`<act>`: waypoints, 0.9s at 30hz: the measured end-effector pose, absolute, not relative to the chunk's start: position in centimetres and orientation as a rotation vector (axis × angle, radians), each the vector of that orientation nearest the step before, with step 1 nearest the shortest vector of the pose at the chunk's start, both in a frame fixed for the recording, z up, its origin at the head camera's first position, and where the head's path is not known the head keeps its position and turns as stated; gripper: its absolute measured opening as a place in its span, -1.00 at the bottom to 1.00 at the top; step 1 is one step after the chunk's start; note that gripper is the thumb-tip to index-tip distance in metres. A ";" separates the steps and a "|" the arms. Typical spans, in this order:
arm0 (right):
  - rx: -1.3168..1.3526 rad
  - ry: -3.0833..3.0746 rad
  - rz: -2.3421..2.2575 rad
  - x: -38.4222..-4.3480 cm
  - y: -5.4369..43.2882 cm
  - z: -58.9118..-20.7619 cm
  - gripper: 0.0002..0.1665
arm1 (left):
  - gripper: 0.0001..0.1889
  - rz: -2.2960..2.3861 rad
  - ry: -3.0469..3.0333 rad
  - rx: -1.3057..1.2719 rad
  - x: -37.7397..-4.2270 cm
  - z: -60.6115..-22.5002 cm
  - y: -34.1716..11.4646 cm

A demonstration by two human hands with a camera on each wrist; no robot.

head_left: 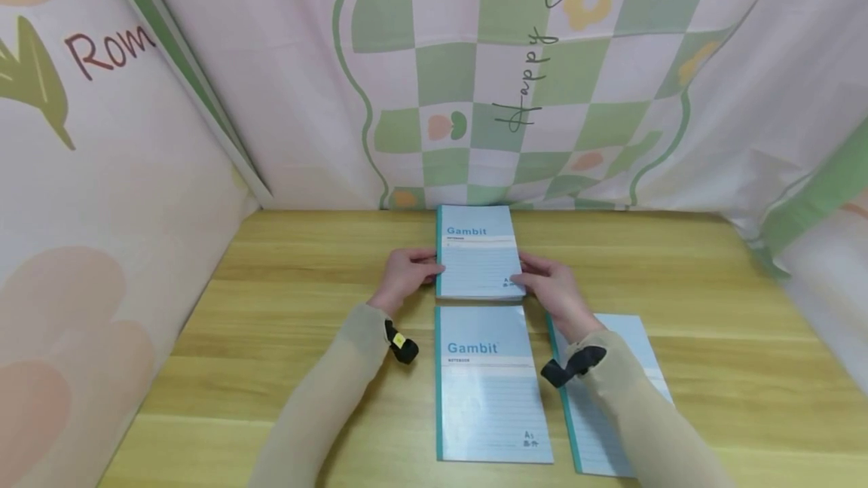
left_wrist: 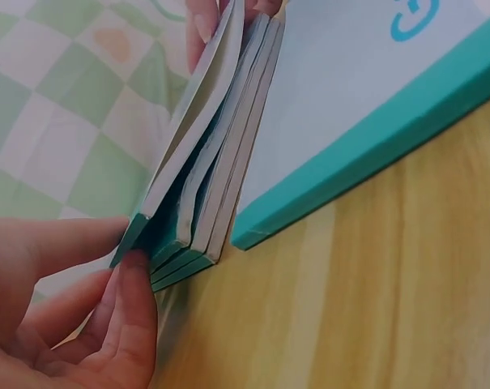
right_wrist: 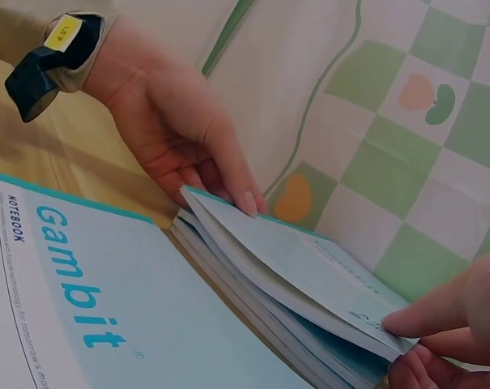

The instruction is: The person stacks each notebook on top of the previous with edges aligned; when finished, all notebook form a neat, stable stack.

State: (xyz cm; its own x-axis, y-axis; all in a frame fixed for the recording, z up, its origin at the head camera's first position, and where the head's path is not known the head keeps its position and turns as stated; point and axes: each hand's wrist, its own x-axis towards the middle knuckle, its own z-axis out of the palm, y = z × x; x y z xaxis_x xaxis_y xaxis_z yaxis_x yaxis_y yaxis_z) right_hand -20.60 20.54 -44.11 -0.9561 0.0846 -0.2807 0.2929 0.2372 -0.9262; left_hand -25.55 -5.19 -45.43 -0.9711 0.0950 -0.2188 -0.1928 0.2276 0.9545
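Observation:
A light blue notebook point(head_left: 478, 266) with a teal spine lies on top of a stack at the back of the table. My left hand point(head_left: 405, 275) pinches its spine edge, thumb on the cover. On the opposite edge my right hand point(head_left: 554, 292) pinches the same notebook near its lower right corner. In the left wrist view, the stacked notebooks point(left_wrist: 198, 235) beneath show their teal spines, and the top one is slightly raised off them at the spine. The right wrist view shows the right hand's fingers point(right_wrist: 451, 312) at the corner.
Just in front of the stack lies a second notebook point(head_left: 488, 405), cover up. Another notebook point(head_left: 586, 428) is to its right, partly hidden under the right forearm. The wooden table point(head_left: 285, 285) meets a patterned curtain point(head_left: 447, 74) behind the stack.

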 end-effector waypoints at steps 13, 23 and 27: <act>0.403 2.401 -1.733 -21.4 20.4 -44.7 -0.34 | -0.58 1.773 2.367 -0.113 -25.5 -45.1 -4.8; 0.381 2.425 -1.728 -21.4 20.3 -44.8 -0.35 | -0.60 1.773 2.382 -0.135 -25.5 -45.2 -4.8; 0.375 2.429 -1.710 -21.4 20.3 -44.8 -0.35 | -0.62 1.783 2.385 -0.149 -25.6 -45.3 -4.8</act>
State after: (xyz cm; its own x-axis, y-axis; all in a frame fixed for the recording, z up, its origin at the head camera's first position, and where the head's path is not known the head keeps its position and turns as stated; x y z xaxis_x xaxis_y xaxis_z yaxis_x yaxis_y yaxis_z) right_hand -21.43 20.25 -44.78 -0.9580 0.1184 -0.2613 0.2859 0.3203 -0.9032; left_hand -25.58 -4.84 -45.29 -0.9822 0.0162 -0.1869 -0.1747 0.2842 0.9427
